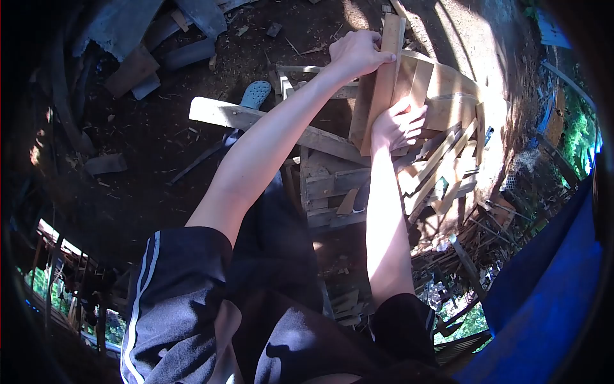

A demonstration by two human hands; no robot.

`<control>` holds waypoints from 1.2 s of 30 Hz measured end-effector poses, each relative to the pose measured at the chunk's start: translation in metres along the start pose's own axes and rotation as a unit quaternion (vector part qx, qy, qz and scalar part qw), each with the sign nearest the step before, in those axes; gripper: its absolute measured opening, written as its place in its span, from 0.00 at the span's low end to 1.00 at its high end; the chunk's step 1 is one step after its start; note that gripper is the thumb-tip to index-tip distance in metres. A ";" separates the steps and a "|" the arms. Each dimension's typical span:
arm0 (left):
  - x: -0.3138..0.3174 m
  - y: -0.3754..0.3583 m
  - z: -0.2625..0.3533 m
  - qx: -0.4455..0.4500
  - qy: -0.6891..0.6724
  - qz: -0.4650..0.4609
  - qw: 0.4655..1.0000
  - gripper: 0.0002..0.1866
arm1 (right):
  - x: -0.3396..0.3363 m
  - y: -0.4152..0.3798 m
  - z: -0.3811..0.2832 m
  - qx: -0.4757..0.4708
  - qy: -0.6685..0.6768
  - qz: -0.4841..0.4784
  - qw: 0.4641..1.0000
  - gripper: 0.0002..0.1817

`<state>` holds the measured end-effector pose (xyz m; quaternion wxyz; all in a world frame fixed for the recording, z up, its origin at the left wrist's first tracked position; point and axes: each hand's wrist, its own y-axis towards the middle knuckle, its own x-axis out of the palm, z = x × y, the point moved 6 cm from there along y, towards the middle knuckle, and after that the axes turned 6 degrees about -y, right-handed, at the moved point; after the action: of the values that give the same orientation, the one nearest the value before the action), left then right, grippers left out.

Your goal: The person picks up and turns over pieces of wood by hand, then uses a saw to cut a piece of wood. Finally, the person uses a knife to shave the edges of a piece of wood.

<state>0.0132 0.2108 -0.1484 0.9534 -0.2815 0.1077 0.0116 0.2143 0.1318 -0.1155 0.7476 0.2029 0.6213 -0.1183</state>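
A long, narrow wooden board (385,77) stands on edge over a low wooden frame (320,185). At its far end, my left hand (361,52) is closed on the board, thumb against the wood and the other fingers partly hidden. Nearer to me, my right hand (398,126) lies beside the board in bright sunlight. Its fingers stretch to the right over the wood, palm down. Another pale board (419,83) lies just beyond those fingers. Several thin wooden strips (441,160) lie loosely to the right of my right wrist.
A long plank (224,114) juts left from the frame, under my left forearm. Behind the plank, a light perforated clog (256,95) shows on the dirt floor. Scrap boards (132,70) lie at the upper left. A blue sheet (543,275) hangs at the right.
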 end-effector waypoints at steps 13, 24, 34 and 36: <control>0.000 0.009 -0.011 0.040 -0.098 -0.070 0.992 0.28 | -0.006 0.000 -0.004 -0.010 -0.004 0.027 1.000 0.32; 0.023 0.019 -0.017 0.119 -0.169 -0.087 0.974 0.39 | -0.008 -0.002 -0.004 -0.006 0.013 0.086 0.996 0.31; 0.024 0.008 -0.008 0.131 -0.152 -0.037 0.979 0.42 | 0.002 -0.002 0.005 0.030 0.125 -0.053 0.990 0.40; 0.022 0.007 -0.007 0.152 -0.158 -0.010 0.976 0.51 | -0.018 -0.001 0.014 0.043 0.134 -0.025 0.990 0.40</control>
<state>0.0324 0.2121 -0.1624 0.9901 -0.1290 -0.0468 0.0303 0.2227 0.1237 -0.0965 0.6446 0.2332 0.7153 -0.1358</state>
